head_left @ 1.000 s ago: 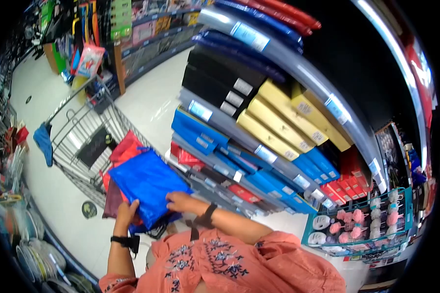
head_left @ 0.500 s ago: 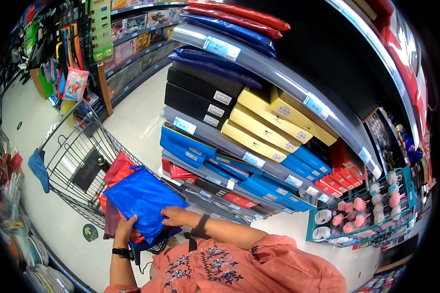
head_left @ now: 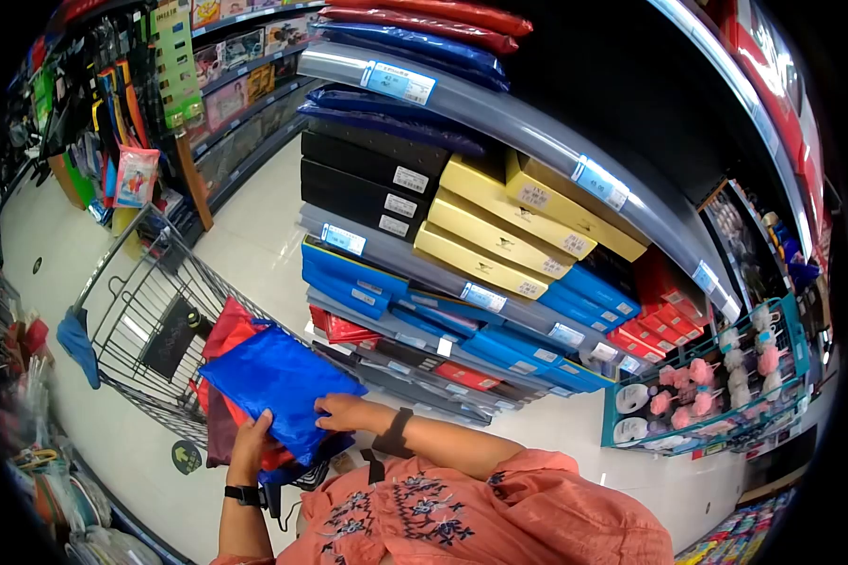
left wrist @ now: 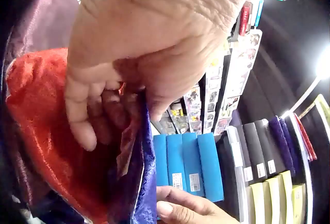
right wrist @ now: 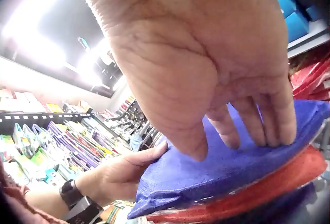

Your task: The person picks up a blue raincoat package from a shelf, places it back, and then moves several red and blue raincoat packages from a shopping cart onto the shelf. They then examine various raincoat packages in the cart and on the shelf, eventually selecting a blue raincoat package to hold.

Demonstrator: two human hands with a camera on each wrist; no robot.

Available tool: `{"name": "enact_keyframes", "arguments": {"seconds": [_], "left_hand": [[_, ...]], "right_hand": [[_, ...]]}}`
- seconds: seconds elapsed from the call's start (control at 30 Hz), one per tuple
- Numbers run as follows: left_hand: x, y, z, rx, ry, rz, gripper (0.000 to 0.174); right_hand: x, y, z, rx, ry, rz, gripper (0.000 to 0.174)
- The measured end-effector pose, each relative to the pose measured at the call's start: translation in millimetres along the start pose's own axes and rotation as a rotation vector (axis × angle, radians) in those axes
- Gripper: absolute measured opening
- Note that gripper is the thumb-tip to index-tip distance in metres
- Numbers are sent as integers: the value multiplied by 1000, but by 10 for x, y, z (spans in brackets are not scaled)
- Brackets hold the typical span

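Hands (head_left: 345, 411) touch a blue packet (head_left: 278, 372); pale shop floor (head_left: 254, 217), perhaps tiled, beneath cart (head_left: 132, 282).

In the head view, counted one left hand (head_left: 252, 438) at eight o'clock, one right hand (head_left: 347, 414) at seven, two wristbands (head_left: 245, 495), one topmost blue packet (head_left: 278, 375) at eight, one cart (head_left: 167, 334) at nine, three black boxes (head_left: 367, 184) at eleven, two red packets (head_left: 443, 34) at twelve, four yellow boxes (head_left: 504, 240) at two.

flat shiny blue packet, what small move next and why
Probably lower the flat shiny blue packet onto the glossy red packet beneath: the left hand grips its edge, holding that side off the red, while the right hand rests on top.
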State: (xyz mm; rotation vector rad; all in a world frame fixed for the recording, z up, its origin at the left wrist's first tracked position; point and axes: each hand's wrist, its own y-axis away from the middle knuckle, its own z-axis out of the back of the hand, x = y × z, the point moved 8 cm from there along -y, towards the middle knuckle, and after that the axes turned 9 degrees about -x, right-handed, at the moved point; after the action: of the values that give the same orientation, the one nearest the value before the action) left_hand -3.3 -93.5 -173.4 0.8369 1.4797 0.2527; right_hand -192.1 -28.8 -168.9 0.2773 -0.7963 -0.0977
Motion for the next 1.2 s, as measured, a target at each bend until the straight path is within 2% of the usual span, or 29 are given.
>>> {"name": "enact_keyframes", "arguments": {"seconds": [0.07,0.1,0.17,0.2,0.23,0.27,0.3,0.33,0.37,0.4,0.47,0.5,0.57,0.67,0.77,0.8,0.83,0.9,0.93,0.97,1.03,1.07,1.1,1.2], "left_hand": [[10,0,1,-3,-12,-6,45],[35,-12,6,-6,-17,-7,48],[-2,-120,-136,95,161,-133,46],[-195,-25,-211,90,92,-230,44],[-397,48,-284,74,21,-304,41],[-436,-33,-317,90,25,-357,39],[-540,-19,-336,104,-95,-356,36],[-755,178,-442,74,25,-416,36],[-761,142,-413,5,21,-347,34],[-881,231,-438,19,32,-356,32],[-1127,464,-485,21,46,-347,32],[-1231,574,-461,-11,53,-359,31],[-1360,672,-433,69,1,-353,33],[-1576,822,-344,-59,-345,-504,29],[-1751,1013,-522,-195,-931,-992,31],[-1656,1011,-564,-171,-798,-871,29],[-1573,977,-672,-78,-838,-983,29],[-1275,745,-747,15,-827,-987,29],[-1125,674,-720,42,-820,-893,30],[-992,607,-686,73,-812,-803,31],[-715,479,-594,151,-776,-674,35],[-535,400,-471,128,-757,-567,34],[-352,327,-345,104,-740,-463,34],[-28,327,-100,18,-959,-525,31]], "right_hand": [[73,40,54,13,-46,-30,45],[43,-18,53,-5,-51,13,45],[-63,-121,-80,-20,-74,93,45],[62,-105,71,-66,-44,103,47],[83,-137,136,-215,-38,211,49],[29,-254,113,-142,-26,213,51],[243,-117,408,-113,-100,103,55],[376,-102,577,-149,-160,100,59],[385,-183,627,-215,-145,174,61],[582,-120,786,-176,-192,161,60],[947,42,1000,-82,-435,50,70],[1025,40,996,-3,-446,39,79],[1161,106,985,91,-558,-56,83],[1299,74,861,162,-807,-62,92],[1254,-1,652,238,-1039,-90,88],[1227,-36,584,285,-1113,-102,82],[1088,-90,513,258,-1171,-154,69],[848,-164,417,262,-1284,-262,55],[565,-202,319,309,-1345,-361,43],[214,-287,206,262,-1314,-430,37],[-166,-265,30,284,-1288,-507,33],[-409,-242,-106,272,-1257,-570,32],[-515,-199,-203,285,-1271,-552,33],[-703,-50,-317,248,-1249,-616,34]]}}
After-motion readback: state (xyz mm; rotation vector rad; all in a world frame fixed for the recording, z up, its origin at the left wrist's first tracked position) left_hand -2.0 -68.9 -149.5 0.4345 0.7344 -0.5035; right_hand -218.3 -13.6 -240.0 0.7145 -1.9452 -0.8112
